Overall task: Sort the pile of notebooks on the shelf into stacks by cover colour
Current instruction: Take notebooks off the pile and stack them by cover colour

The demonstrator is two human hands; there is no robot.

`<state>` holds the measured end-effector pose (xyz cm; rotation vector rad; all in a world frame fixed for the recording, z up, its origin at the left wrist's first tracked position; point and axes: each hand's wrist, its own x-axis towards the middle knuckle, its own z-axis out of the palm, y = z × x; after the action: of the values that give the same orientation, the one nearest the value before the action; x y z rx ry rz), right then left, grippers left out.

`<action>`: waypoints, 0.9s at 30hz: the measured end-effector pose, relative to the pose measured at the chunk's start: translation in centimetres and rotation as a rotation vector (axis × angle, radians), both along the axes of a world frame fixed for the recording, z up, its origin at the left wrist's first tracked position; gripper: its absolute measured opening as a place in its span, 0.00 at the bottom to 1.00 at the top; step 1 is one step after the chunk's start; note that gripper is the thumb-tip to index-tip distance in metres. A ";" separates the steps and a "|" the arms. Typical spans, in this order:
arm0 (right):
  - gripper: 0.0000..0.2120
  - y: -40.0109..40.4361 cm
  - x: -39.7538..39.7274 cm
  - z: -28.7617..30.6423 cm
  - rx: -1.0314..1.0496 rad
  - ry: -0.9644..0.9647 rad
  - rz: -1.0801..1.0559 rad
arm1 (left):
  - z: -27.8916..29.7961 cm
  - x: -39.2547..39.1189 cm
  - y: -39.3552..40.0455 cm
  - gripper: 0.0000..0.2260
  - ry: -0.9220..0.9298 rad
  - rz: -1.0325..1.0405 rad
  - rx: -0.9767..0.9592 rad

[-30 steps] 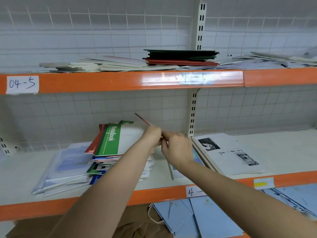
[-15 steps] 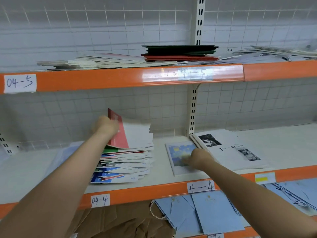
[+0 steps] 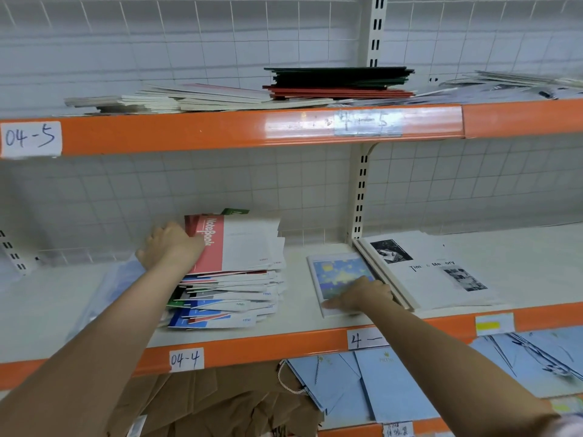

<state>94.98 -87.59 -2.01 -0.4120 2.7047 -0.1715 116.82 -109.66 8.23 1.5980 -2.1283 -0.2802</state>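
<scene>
Shelf (image 3: 299, 313) holds one notebook pile (image 3: 227, 288); two hands (image 3: 172, 246) touching.

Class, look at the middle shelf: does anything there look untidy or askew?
Yes. The notebook pile is ragged, its covers fanned at different angles, and the red notebook on top sits tilted, its spine lifted by the left hand.

Red notebook (image 3: 209, 244) reads "NoteBook" — shelf labels (image 3: 186, 359) say "04-4", "04-5".

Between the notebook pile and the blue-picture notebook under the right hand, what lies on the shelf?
Nothing: the head view shows a bare strip of white shelf between the notebook pile and the blue-picture notebook that the right hand touches.
</scene>
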 end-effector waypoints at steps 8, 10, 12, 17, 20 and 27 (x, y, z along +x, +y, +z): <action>0.71 0.5 -1.8 0.4 -0.060 -0.041 -0.135 | -0.1 0.9 -0.8 0.08 0.151 -0.011 -0.021; 0.70 0.7 -2.1 0.4 -0.073 -0.028 -0.155 | -0.4 1.0 -0.8 0.06 0.168 -0.037 -0.014; 0.67 0.8 -2.7 0.5 -0.113 -0.052 -0.155 | -0.5 0.9 -0.7 0.06 0.163 -0.073 -0.008; 0.62 0.8 -3.2 0.7 -0.110 -0.091 -0.109 | -0.6 0.3 -0.7 0.16 0.018 -0.199 0.043; 0.65 0.5 -2.6 0.7 -0.038 -0.045 -0.129 | -0.8 0.0 -0.6 0.21 -0.076 -0.265 0.067; 0.66 0.4 -3.1 -0.1 -0.123 -0.048 -0.145 | -1.0 -0.1 -0.4 0.23 -0.136 -0.288 0.081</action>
<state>91.91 -87.21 -2.11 -0.2428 2.6852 -0.3857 116.76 -110.02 7.23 1.3843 -2.4833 -0.3635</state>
